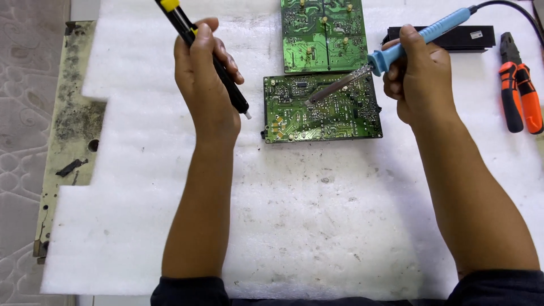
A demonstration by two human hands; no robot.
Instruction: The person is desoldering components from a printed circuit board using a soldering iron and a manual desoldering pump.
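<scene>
Head view: right hand point(418, 76) grips blue soldering iron point(419, 37), tip resting on near green circuit board point(322, 107). Left hand point(205, 73) closed around black desoldering pump point(207, 54) with yellow cap, nozzle just left of that board, not touching. Second green board point(323, 35) lies just behind it; orange pliers point(520, 90) well right, all on white foam sheet point(283, 215).

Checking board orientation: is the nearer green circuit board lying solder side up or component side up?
Solder side up: the nearer green circuit board lies flat on white foam, showing traces and solder points, with the blue-handled soldering iron touching it.
</scene>
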